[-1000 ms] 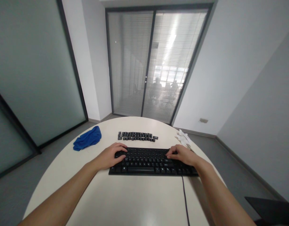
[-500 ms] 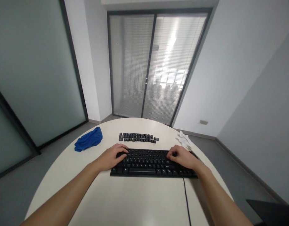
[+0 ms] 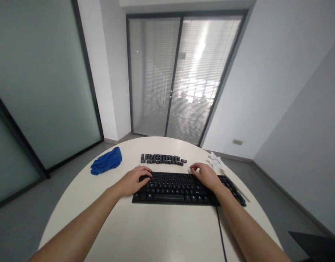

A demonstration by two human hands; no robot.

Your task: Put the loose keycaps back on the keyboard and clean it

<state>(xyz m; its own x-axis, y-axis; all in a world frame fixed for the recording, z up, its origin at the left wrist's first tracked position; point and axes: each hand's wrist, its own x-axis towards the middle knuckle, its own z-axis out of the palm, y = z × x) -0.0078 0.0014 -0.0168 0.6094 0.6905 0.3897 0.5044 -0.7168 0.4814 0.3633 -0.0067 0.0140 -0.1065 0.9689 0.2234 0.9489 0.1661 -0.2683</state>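
Note:
A black keyboard lies across the table in front of me. My left hand holds its left end, the fingers curved over the far corner and the thumb across the keys. Above the keyboard's far edge, toward the right, is my right hand. Its fingers are bent and a little apart, and I see nothing between them. Behind the keyboard, loose black keycaps are set out in short rows. My right wrist and forearm cover part of the keyboard's right side.
A crumpled blue cloth lies at the left of the round table. White crumpled material and a thin light stick are at the right. The black cable runs toward me under my right forearm.
My right hand has lifted off the keys and moved away from me, toward the keyboard's far edge. My left hand keeps its place on the keyboard. The view has shifted slightly.

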